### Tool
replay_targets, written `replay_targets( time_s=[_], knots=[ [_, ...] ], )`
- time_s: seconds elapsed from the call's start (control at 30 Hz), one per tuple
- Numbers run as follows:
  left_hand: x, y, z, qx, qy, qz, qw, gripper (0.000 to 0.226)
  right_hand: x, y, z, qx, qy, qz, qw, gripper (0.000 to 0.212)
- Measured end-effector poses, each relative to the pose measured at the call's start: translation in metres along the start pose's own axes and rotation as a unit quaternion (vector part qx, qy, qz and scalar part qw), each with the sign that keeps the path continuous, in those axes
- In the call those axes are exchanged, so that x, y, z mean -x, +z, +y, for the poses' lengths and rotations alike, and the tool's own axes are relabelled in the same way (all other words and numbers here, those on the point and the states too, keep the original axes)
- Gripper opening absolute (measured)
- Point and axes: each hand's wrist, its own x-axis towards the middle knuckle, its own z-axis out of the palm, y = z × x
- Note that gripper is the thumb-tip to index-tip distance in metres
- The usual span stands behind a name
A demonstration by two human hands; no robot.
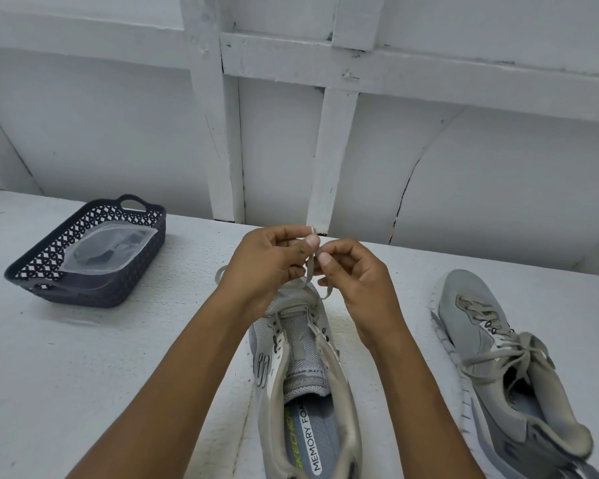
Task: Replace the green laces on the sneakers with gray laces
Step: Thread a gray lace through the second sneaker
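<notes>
The left grip (pixel 270 264) and the right grip (pixel 353 278) are close together, each pinching the gray lace (pixel 310 271) between thumb and fingers just above the toe of the middle sneaker (pixel 301 357). This sneaker stands at the near edge of the bench (pixel 83 375), toe toward the far edge. The second sneaker (pixel 498 357), laced and tied in gray, lies near the right edge, and a dark basket (pixel 94 293) toward the far left corner holds a clear bag (pixel 108 250) with something dark inside.

Gray sneakers (pixel 298 357), dark lattice basket (pixel 94 288).
</notes>
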Motion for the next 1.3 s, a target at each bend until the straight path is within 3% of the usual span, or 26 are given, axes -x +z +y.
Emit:
replay_targets(
  time_s=[0.17, 0.7, 0.87, 0.97, 1.03, 1.17, 1.3],
  knots=[
    [0.002, -0.002, 0.003, -0.016, 0.024, -0.005, 1.0, 0.007, 0.001, 0.001, 0.0, 0.01, 0.002, -0.008, 1.0, 0.011],
    [0.004, -0.009, 0.01, -0.083, 0.081, 0.02, 0.993, 0.004, 0.0, -0.001, 0.0, 0.029, 0.031, -0.057, 0.998, 0.008],
    [0.004, -0.011, 0.01, -0.078, 0.078, 0.028, 0.993, 0.004, -0.009, -0.001, 0.003, 0.038, 0.046, -0.044, 0.997, 0.018],
    [0.002, -0.014, 0.011, -0.078, 0.073, 0.038, 0.994, 0.008, -0.019, -0.002, 0.015, 0.143, 0.033, -0.017, 0.989, 0.019],
    [0.001, -0.018, 0.011, -0.081, 0.069, 0.045, 0.993, 0.011, -0.029, -0.002, 0.023, 0.23, 0.026, -0.051, 0.972, 0.019],
    [-0.002, -0.025, 0.013, -0.067, 0.073, 0.066, 0.993, 0.01, -0.042, 0.0, 0.035, 0.275, 0.08, -0.178, 0.941, 0.022],
    [-0.001, -0.026, 0.016, -0.066, 0.101, 0.07, 0.99, 0.012, -0.039, -0.003, 0.041, 0.243, 0.087, -0.18, 0.949, 0.026]
  ],
)
